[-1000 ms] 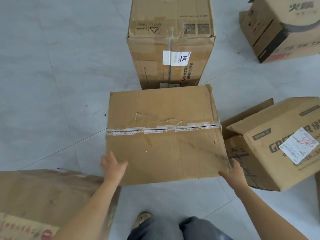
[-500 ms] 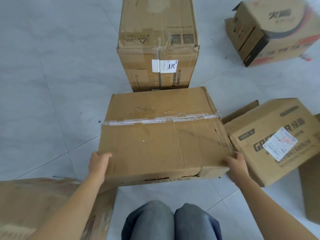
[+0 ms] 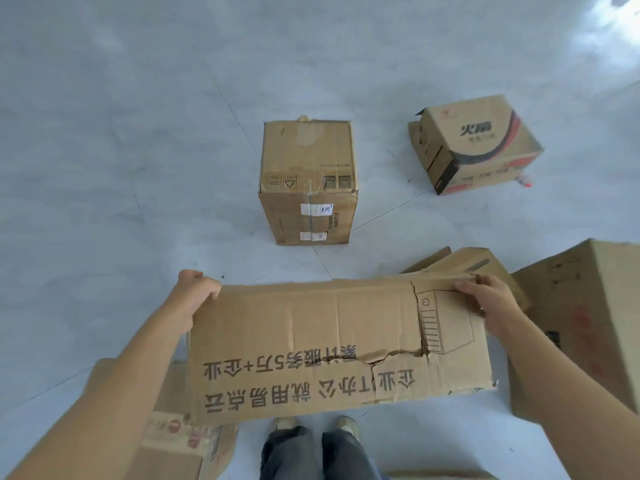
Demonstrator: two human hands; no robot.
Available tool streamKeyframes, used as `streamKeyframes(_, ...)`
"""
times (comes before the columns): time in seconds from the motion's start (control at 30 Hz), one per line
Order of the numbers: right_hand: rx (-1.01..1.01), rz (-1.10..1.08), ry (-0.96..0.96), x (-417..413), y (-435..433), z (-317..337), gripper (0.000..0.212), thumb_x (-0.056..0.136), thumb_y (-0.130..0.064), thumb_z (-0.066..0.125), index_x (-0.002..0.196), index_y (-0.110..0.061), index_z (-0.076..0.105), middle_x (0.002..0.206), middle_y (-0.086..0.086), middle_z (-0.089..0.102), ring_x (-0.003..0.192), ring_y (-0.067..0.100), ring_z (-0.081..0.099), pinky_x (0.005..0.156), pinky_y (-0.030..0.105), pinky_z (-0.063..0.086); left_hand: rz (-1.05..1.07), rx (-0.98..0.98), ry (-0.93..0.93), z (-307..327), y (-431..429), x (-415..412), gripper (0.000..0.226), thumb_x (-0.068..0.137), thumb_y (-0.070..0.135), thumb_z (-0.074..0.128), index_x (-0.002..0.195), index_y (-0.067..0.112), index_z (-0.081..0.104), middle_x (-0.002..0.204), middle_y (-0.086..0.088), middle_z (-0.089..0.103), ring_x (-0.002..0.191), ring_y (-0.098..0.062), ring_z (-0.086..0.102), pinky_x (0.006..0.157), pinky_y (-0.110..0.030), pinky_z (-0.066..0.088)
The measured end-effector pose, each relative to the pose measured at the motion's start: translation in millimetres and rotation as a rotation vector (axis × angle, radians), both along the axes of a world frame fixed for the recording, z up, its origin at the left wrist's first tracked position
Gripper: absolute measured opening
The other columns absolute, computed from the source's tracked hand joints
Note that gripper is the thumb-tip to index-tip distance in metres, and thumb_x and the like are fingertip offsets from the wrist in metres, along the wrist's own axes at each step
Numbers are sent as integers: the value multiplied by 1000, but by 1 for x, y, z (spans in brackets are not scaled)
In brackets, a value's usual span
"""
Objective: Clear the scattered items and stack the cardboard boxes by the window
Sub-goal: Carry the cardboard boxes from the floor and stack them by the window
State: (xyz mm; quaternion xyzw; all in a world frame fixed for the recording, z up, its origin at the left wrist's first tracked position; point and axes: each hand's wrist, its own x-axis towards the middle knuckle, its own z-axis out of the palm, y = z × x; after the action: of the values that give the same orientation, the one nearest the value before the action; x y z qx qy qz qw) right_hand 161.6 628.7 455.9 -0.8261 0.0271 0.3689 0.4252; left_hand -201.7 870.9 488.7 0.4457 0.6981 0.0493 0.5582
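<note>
A large brown cardboard box [image 3: 311, 344] with black printed characters and a torn crease hangs in the air in front of me, tilted so its printed side faces up. My left hand [image 3: 194, 292] grips its far left corner. At the far right corner, my right hand [image 3: 488, 299] holds the edge with fingers curled over it. My legs and shoes show below the box.
A tall taped box [image 3: 308, 181] stands on the grey tiled floor ahead. A printed box [image 3: 478, 143] lies at the back right. More boxes sit at the right [image 3: 585, 317], behind the held box [image 3: 467, 261], and at my lower left [image 3: 173, 441].
I have stood up and lifted the large box off the floor, tipping its printed side toward me. Both hands shifted from its near corners to its upper edge.
</note>
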Motion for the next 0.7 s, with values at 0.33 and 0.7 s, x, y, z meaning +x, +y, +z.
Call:
streamKeyframes(0.33,1,-94,-72,11,-66,137,43,79,-5,70,116,7,54,108,16,60,96,31,58,84,40,50,-70,224,-88,117,-23,44,41,75,-12,52,111,8,48,109,-20,53,92,-34,53,67,-33,39)
streamKeyframes(0.7,16,-488,-386,-32,-145,249,71,80,-15,72,138,-3,33,139,17,42,124,32,43,84,32,36,-384,467,-248,190,-31,127,56,82,-1,61,134,6,39,133,-14,47,114,-33,49,87,-42,43)
